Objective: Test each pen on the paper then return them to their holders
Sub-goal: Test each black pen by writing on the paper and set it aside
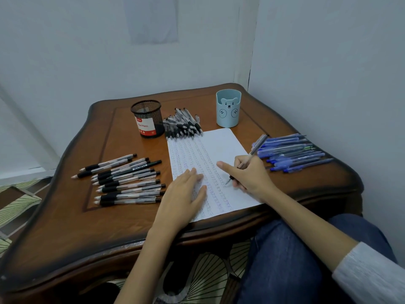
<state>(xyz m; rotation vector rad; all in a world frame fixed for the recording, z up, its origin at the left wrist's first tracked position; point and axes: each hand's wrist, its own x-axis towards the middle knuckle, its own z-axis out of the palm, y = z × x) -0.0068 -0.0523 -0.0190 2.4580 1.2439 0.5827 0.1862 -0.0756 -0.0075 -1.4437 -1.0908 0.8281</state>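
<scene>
A white sheet of paper (221, 148) covered in rows of small pen marks lies on the wooden table (122, 227). My left hand (185, 191) rests flat on the sheet's lower left part, fingers straight. My right hand (247, 175) grips a clear pen (255, 149) with its tip touching the paper. A black mesh holder (148, 118) and a light blue bear holder (228, 108) stand at the back. Black-grip pens lie in a pile (183, 125) behind the paper and in a row (125, 178) at the left. Blue pens (293, 153) lie at the right.
The table stands in a corner, with walls close behind and to the right. My leg in blue jeans (285, 260) is under the front right edge. Patterned flooring (17, 202) shows at the left.
</scene>
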